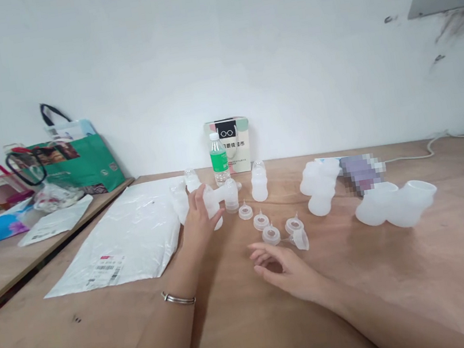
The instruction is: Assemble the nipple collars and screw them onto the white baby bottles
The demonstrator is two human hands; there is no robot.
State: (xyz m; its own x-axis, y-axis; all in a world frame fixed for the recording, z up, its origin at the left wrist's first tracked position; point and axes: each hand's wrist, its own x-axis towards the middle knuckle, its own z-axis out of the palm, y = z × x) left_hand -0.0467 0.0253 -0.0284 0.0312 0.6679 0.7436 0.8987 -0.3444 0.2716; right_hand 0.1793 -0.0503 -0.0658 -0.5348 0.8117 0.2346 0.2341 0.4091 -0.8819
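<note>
My left hand [196, 211] is at a cluster of baby bottles, its thumb and fingers around a translucent white baby bottle [211, 200]. Other bottles crowd beside it, including a capped baby bottle [179, 200]; the hand hides part of the group. My right hand [281, 268] hovers over the table with fingers loosely curved and apart, holding nothing. Just beyond it lie a ring with a teat [271, 235], another ring with a teat [294, 224] and a clear cap [301, 239] on its side. Two more rings [260, 221] trail toward the bottles.
A capped bottle [259, 181] stands behind the rings. Frosted bottle bodies [320, 187] and more bottle bodies [415, 203] are at right, near a blurred purple item [361, 172]. A white mailing bag [122, 231] lies left. A water bottle [219, 161] and paper bag [239, 149] stand by the wall.
</note>
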